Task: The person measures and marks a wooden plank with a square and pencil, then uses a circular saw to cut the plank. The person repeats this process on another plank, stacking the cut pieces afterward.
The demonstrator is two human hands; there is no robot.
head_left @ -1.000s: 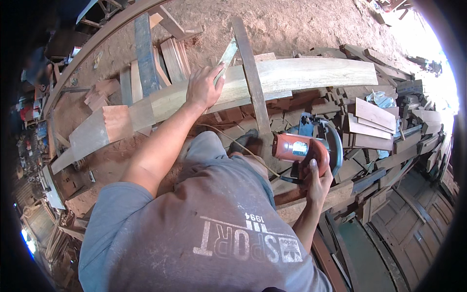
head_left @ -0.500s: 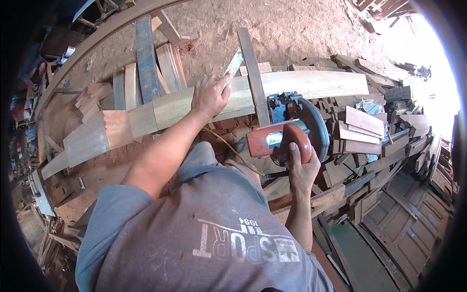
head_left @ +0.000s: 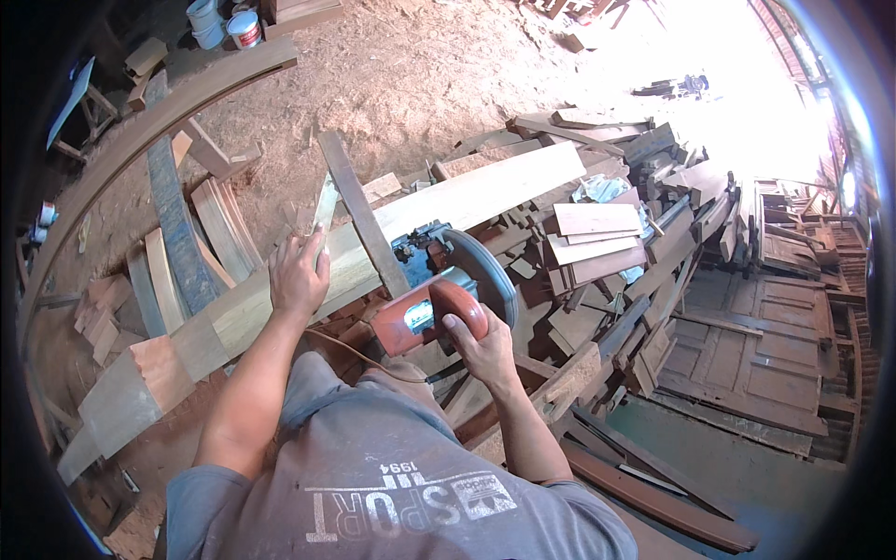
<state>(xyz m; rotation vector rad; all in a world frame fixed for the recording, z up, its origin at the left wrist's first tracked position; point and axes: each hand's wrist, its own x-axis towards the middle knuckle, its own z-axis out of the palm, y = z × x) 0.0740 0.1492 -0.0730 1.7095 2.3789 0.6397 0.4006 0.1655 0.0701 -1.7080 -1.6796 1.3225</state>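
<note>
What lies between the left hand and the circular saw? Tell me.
In the head view, a stretch of pale board and the dark wooden strip crossing it lie between left hand and circular saw.

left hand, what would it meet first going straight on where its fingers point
Probably the dark brown flat wooden bar, near its far end: the left hand points that way along the pale narrow straight strip it seems to touch, though depth is unclear.
</note>
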